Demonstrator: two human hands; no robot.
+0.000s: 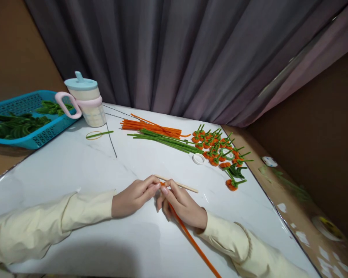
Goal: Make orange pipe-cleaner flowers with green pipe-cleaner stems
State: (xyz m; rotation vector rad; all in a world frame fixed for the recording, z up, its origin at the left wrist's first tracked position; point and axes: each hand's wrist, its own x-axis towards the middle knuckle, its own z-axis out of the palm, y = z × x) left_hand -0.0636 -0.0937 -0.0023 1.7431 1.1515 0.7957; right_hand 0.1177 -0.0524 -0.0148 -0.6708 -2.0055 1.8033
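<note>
End of orange pipe cleaner (191, 239) is being pinched against wooden stick (182, 185) by left hand (136, 195) and right hand (183, 205), seemingly so it coils | tail is being trailed nearward under right wrist | finished flowers (217, 148) are being kept beyond the grip

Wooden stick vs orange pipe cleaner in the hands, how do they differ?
The wooden stick is pale and short; the orange pipe cleaner is bright and far longer. The stick juts rightward; the pipe cleaner trails toward the person. Both meet at the fingertips.
</note>
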